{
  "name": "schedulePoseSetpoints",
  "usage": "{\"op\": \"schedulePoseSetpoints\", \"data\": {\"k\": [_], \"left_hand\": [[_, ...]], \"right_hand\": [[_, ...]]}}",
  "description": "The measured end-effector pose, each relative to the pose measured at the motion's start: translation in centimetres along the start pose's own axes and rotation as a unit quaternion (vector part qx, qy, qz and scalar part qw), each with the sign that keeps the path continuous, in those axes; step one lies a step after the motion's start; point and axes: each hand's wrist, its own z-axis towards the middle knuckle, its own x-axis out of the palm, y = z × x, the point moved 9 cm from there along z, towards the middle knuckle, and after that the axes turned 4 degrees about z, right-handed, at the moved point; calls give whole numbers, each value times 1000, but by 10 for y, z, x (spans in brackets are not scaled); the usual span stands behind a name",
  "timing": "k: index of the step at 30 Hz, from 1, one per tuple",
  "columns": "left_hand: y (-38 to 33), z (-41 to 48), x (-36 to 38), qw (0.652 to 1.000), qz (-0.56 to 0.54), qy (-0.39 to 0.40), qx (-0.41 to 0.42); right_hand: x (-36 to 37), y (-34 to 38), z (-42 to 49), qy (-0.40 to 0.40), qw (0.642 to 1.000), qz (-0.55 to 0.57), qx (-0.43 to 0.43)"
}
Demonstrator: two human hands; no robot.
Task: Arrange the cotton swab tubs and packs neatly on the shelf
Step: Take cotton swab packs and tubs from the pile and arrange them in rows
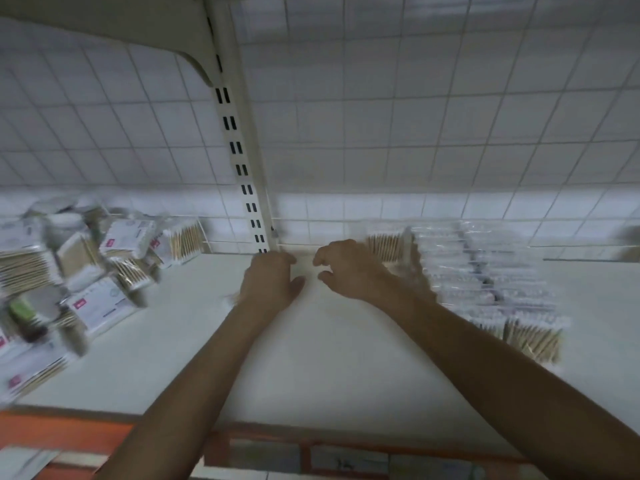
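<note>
White, smooth and matte, the shelf (311, 358) fills the middle of the frame, and the whole view is smeared with blur. At centre left lies a loose heap of flat cotton swab packs (128, 237): clear film over pale wooden sticks, with white labels carrying a small red mark, tilted and overlapping each other. Round, pale-lidded tubs (65, 223) sit among them toward the upper left of the heap. At centre right, a straight row of glossy clear packs (485, 271) runs from the back toward the front.

Both bare forearms reach up from the bottom edge to the bare strip between the two groups. The left hand (272, 282) rests knuckles-up at the foot of a cream slotted metal post (242, 161); its fingertips are hidden, so I cannot tell whether they grip anything. The right hand (348, 268) is just beside it, fingers (322, 258) half curled like a claw and empty, close to the near end of the row.

Behind them stands a thin wire grid (415, 133). An orange rail (62, 431) edges the front.
</note>
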Motion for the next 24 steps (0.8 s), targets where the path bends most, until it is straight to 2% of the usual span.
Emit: {"op": "schedulePoseSetpoints", "data": {"k": [3,6,12,17,20,22,24], "left_hand": [[35,-17,2,995,46,54,-72],[53,-32,6,989,7,87,-120],[65,-42,2,987,-82,23,-135],[59,-43,-17,982,-155,-34,-103],[62,-43,-23,935,-318,-77,-135],[68,-42,-21,884,-422,-94,-176],[70,-43,-16,817,-527,-99,-212]], "right_hand": [[28,20,1,36,999,31,-12],[47,36,0,49,995,81,-8],[65,47,-2,64,989,130,18],[55,34,-9,39,963,256,71],[43,27,-12,-3,952,293,88],[41,19,-14,-25,934,337,115],[44,12,-17,-22,913,382,142]]}}
